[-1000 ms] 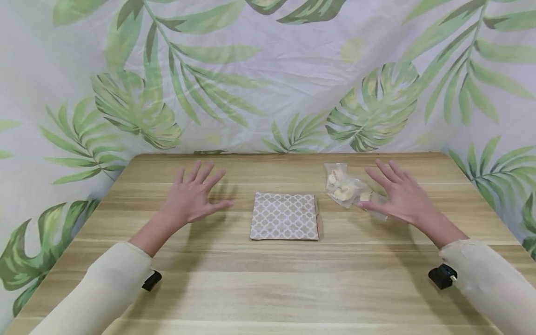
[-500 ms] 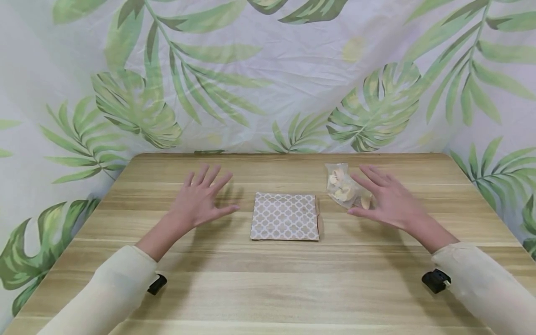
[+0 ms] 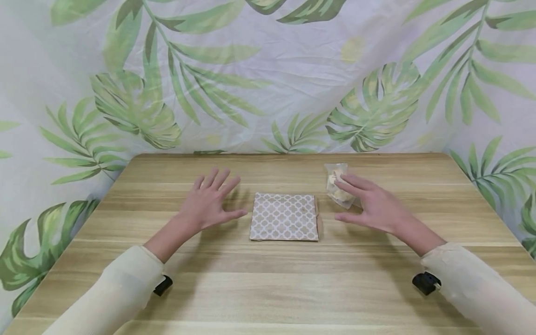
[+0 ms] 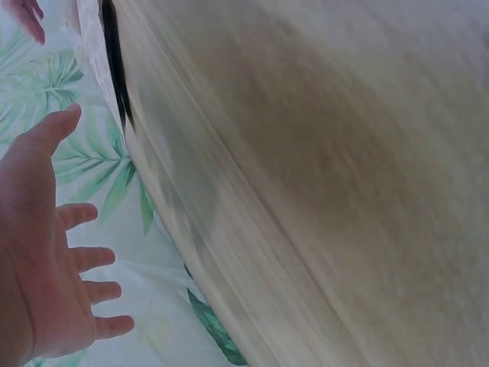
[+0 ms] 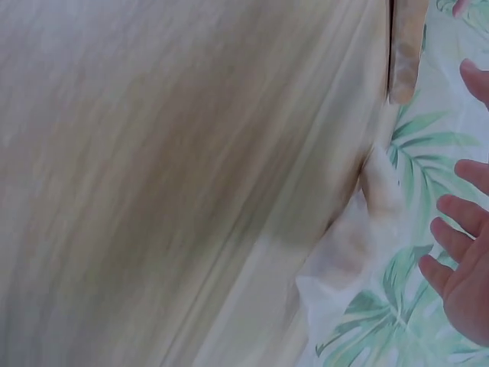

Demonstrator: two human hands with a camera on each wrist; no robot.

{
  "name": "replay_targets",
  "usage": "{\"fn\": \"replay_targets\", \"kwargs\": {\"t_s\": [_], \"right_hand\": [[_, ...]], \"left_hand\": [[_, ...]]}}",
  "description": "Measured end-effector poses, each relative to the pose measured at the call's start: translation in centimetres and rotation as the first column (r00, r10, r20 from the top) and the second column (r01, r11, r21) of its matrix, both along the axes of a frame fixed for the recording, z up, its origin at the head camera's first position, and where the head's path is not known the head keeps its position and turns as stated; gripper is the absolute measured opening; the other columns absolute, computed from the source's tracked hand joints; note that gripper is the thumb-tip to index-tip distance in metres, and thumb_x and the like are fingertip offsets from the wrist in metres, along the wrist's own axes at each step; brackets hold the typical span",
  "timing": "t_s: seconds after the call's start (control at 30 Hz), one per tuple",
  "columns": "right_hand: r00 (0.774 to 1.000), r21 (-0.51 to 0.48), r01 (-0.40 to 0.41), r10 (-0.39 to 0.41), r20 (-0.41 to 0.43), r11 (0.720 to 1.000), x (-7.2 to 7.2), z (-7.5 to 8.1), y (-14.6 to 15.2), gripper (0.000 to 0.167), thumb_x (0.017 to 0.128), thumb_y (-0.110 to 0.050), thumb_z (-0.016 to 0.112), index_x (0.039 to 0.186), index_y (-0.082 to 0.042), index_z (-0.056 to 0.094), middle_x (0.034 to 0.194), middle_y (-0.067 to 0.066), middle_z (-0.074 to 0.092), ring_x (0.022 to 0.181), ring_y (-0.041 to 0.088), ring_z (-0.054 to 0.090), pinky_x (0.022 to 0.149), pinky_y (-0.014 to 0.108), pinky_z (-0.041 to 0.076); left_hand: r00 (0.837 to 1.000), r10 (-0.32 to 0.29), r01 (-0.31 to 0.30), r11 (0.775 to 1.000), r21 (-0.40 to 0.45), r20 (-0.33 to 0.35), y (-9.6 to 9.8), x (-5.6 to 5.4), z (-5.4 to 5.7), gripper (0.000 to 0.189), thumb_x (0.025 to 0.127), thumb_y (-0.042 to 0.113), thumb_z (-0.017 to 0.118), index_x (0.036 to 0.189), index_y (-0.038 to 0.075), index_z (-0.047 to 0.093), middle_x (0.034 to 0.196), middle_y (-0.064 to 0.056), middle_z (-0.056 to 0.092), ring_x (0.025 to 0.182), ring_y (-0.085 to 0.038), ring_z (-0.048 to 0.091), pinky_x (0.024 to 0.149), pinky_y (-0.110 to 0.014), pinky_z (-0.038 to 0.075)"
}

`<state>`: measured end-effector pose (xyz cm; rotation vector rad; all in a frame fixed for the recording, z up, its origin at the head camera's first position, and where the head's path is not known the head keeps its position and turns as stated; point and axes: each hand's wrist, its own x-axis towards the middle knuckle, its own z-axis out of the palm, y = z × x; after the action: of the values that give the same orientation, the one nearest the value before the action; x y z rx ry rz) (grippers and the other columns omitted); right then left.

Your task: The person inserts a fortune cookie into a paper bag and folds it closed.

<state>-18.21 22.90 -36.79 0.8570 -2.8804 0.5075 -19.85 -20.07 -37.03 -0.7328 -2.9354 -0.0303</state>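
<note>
A flat, square packet [image 3: 284, 217] with a white and beige lattice pattern lies mid-table; its right side shows a reddish-brown edge. To its left, my left hand [image 3: 206, 204] hovers over the table with fingers spread and holds nothing. My right hand [image 3: 377, 207] is also raised, fingers extended and nothing in its grasp, on the packet's right. Clear plastic bags [image 5: 348, 245] with pale pieces inside lie on the table by the right hand. In the head view that hand covers much of them, leaving one bag [image 3: 336, 193] partly visible past the fingertips.
The wood-grain table [image 3: 268, 288] reaches back to a white cloth backdrop [image 3: 293, 79] printed with green leaves. Small black devices stick out under both cream sleeves, one at the left wrist [image 3: 162, 285] and one at the right wrist [image 3: 426, 283].
Both hands have moved inward toward the packet, the left one rightward and the right one leftward, both slightly lower. The right hand now hides more of the plastic bags. The packet stays put.
</note>
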Motion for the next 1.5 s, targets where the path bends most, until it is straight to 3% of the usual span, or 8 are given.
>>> {"fn": "replay_targets", "kwargs": {"t_s": [0.23, 0.43, 0.7, 0.97, 1.2, 1.5], "right_hand": [[0.997, -0.022, -0.071, 0.07, -0.015, 0.997, 0.0, -0.5, -1.5, 0.078, 0.089, -0.048, 0.077, 0.151, -0.008, 0.053, 0.155, 0.022, 0.048, 0.146, 0.045, 0.038, 0.114, 0.063, 0.035], [0.993, -0.034, -0.114, 0.113, -0.019, 0.993, 0.1, -0.4, -3.0, 0.071, 0.089, -0.043, 0.078, 0.145, -0.005, 0.059, 0.145, 0.024, 0.057, 0.137, 0.044, 0.051, 0.11, 0.062, 0.043], [0.992, -0.085, -0.114, 0.118, 0.044, 0.99, -0.1, -0.4, -4.6, 0.063, 0.089, -0.036, 0.081, 0.139, -0.002, 0.064, 0.13, 0.02, 0.066, 0.12, 0.038, 0.063, 0.101, 0.056, 0.052], [0.987, -0.139, -0.12, 0.134, 0.089, 0.983, -0.7, -1.0, -5.5, 0.059, 0.087, -0.032, 0.084, 0.133, 0.001, 0.068, 0.115, 0.017, 0.072, 0.103, 0.031, 0.069, 0.091, 0.051, 0.058], [0.984, -0.131, -0.091, 0.109, 0.143, 0.987, -1.0, -1.1, -6.0, 0.06, 0.085, -0.032, 0.085, 0.132, 0.002, 0.068, 0.106, 0.011, 0.07, 0.097, 0.025, 0.065, 0.086, 0.045, 0.057], [0.981, -0.132, -0.078, 0.1, 0.166, 0.988, -1.3, -1.3, -6.4, 0.06, 0.083, -0.027, 0.088, 0.13, 0.004, 0.068, 0.103, 0.01, 0.07, 0.096, 0.024, 0.065, 0.088, 0.044, 0.057]], "left_hand": [[0.992, -0.043, 0.035, 0.997, 0.071, 0.118, 1.3, 0.5, 0.0, 0.09, 0.09, 0.068, 0.064, 0.158, 0.013, 0.045, 0.166, -0.02, 0.032, 0.154, -0.046, 0.023, 0.119, -0.068, 0.023], [0.984, -0.117, 0.105, 0.99, 0.094, 0.137, 2.8, 0.9, 0.0, 0.086, 0.09, 0.063, 0.068, 0.156, 0.011, 0.048, 0.163, -0.021, 0.037, 0.151, -0.047, 0.029, 0.116, -0.069, 0.029], [0.962, -0.228, 0.21, 0.969, 0.129, 0.152, 4.9, 0.9, 0.1, 0.081, 0.091, 0.056, 0.072, 0.152, 0.007, 0.051, 0.158, -0.022, 0.044, 0.147, -0.048, 0.036, 0.115, -0.067, 0.032], [0.939, -0.295, 0.27, 0.951, 0.154, 0.178, 6.6, 0.6, -0.3, 0.081, 0.089, 0.053, 0.076, 0.151, 0.005, 0.052, 0.156, -0.02, 0.048, 0.145, -0.044, 0.041, 0.116, -0.064, 0.033], [0.923, -0.32, 0.294, 0.944, 0.149, 0.211, 7.5, 0.2, -0.9, 0.081, 0.088, 0.056, 0.076, 0.15, 0.008, 0.054, 0.158, -0.017, 0.047, 0.147, -0.04, 0.04, 0.118, -0.06, 0.033], [0.923, -0.306, 0.282, 0.951, 0.13, 0.233, 7.7, -0.1, -1.2, 0.085, 0.087, 0.059, 0.076, 0.151, 0.008, 0.053, 0.157, -0.015, 0.049, 0.146, -0.037, 0.041, 0.118, -0.059, 0.034]]}}
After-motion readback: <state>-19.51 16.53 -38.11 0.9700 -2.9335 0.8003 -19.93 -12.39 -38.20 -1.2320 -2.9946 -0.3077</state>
